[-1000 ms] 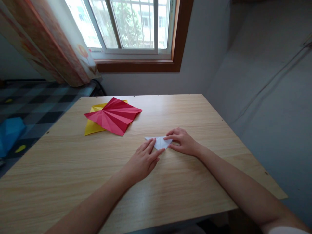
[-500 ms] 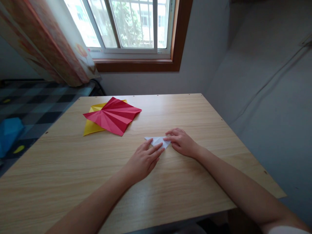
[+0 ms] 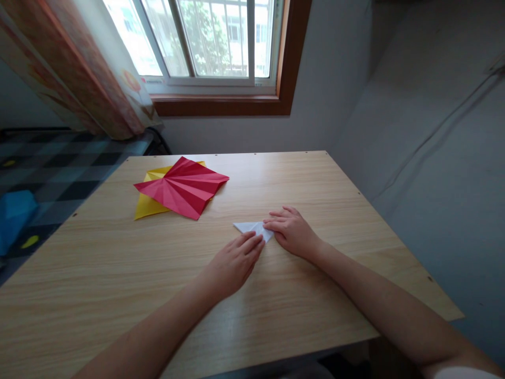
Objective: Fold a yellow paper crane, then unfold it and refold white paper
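A small white folded paper [image 3: 246, 226] lies on the wooden table, roughly triangular, with its point toward the left. My left hand [image 3: 236, 261] rests on its near edge, fingers stretched out side by side and pressing down on it; the thumb is hidden. From the right, my right hand [image 3: 294, 231] lays its outstretched fingertips over the paper's right end, covering that corner. Both hands hold the paper down against the table rather than lifting it.
Farther back on the left of the table [image 3: 118, 263], a pleated red paper [image 3: 189, 187] overlaps a yellow paper [image 3: 152, 209]. Left of the table is a checked bed cover [image 3: 79, 171] with a blue object [image 3: 16, 213]. A window [image 3: 213, 42] and curtain [image 3: 79, 63] are behind.
My left index finger has drawn back from the paper's left part, and the left fingers have come together. My right fingers have shifted slightly left over the paper.
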`<state>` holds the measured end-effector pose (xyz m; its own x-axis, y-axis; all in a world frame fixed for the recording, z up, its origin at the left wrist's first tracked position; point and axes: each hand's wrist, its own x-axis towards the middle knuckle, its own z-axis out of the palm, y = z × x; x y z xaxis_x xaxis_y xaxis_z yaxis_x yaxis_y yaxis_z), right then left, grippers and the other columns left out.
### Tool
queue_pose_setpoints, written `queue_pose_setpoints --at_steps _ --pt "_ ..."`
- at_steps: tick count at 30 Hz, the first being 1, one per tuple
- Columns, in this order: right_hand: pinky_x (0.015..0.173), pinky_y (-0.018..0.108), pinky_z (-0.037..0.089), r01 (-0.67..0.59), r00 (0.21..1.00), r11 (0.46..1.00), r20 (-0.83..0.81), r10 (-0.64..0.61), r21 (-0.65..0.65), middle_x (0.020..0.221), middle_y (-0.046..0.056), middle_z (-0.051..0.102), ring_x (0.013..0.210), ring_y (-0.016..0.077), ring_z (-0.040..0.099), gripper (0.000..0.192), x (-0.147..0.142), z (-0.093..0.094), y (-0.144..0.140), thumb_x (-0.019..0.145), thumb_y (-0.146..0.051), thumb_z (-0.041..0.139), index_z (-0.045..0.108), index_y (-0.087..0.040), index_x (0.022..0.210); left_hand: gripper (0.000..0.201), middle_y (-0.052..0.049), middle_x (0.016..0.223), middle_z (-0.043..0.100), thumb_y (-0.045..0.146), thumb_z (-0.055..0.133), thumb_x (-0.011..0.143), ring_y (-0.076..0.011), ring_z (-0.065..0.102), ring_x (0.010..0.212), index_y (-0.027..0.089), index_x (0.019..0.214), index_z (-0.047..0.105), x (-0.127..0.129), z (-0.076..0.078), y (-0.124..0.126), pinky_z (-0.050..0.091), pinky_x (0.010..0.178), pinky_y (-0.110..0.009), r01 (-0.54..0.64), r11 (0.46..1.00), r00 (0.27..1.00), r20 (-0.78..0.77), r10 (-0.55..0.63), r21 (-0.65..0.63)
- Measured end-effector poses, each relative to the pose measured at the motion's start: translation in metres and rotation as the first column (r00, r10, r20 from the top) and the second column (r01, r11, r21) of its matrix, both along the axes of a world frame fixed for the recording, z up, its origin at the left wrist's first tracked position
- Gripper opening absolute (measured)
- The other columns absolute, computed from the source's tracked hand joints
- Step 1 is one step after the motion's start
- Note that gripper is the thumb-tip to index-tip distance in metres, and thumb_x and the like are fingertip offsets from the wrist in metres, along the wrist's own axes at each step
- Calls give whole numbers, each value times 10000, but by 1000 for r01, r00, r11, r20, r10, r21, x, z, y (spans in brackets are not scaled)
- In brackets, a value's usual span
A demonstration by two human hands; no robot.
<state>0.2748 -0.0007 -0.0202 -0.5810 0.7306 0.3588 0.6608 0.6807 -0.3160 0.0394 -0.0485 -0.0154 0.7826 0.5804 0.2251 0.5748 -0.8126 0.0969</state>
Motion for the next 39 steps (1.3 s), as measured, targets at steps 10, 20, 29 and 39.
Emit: queue_pose_setpoints --at_steps 10,20,29,39 --pt "1071 502 383 2 996 998 -93 -8 -57 1230 60 706 1249 246 582 475 14 2 9 775 -27 530 698 -244 1163 384 -123 1359 593 217 431 983 -269 476 1338 143 1338 559 0 7 2 447 1108 -436 31 998 999 44 -28 -59" --pt "1088 528 319 -15 999 998 -45 18 57 1172 43 733 1239 262 582 355 15 3 5 831 -65 544 709 -241 1093 407 -122 1418 554 241 433 982 -289 467 1347 143 1364 533 0 7 2 350 1142 -512 -23 998 1000 -9 22 -56" --pt "1092 563 290 26 1000 1000 4 -26 16 1158 39 740 1240 261 583 328 9 1 1 854 -68 551 716 -262 1061 405 -115 1420 554 246 419 985 -291 468 1342 136 1355 540 0 7 1 347 1136 -497 -28 999 999 -37 27 -45" --pt "1148 527 197 76 995 996 59 -79 55 996 6 783 1180 244 634 262 24 13 5 844 -90 566 750 -262 916 409 -127 1392 571 240 417 985 -307 464 1341 134 1362 533 0 7 1 350 1120 -517 -31 998 1000 0 31 -49"
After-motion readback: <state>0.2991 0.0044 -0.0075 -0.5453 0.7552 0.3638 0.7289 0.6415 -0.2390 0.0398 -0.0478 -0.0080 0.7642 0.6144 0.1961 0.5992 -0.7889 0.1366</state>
